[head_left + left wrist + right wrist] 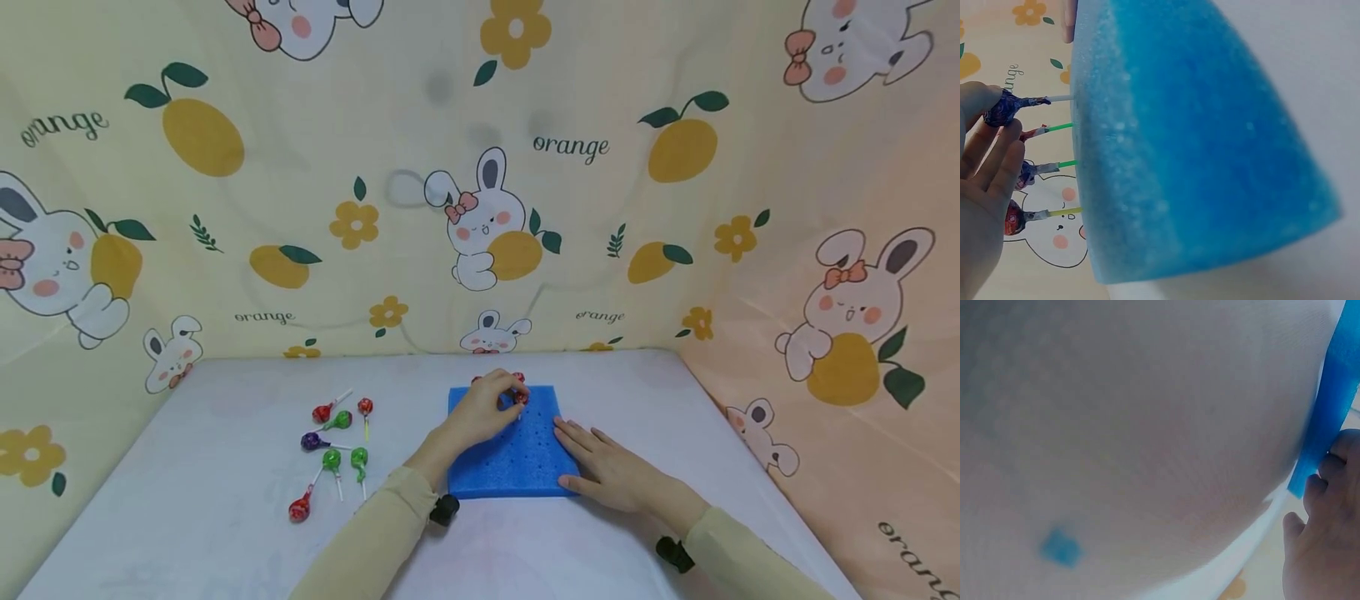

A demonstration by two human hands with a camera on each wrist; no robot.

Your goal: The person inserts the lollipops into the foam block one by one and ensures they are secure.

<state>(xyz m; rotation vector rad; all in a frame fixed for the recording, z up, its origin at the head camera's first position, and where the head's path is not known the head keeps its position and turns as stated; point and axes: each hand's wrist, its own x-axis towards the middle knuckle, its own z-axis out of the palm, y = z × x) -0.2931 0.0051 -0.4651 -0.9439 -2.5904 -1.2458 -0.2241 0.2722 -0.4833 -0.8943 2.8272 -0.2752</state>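
A blue foam block [510, 458] with rows of small holes lies on the white table. Several wrapped lollipops [1022, 172] stand in its far edge on their sticks. My left hand [504, 393] reaches over that edge and pinches the head of one lollipop [1002, 107] whose stick is in the foam [1197, 144]. My right hand [600, 467] lies flat with straight fingers on the block's right side. In the right wrist view only its fingers [1325, 481] show, beside the foam's edge [1335, 394].
Several loose lollipops [333, 446], red, green and purple, lie scattered on the table [225, 517] left of the block. Cartoon-print cloth walls [480, 208] close in the back and both sides.
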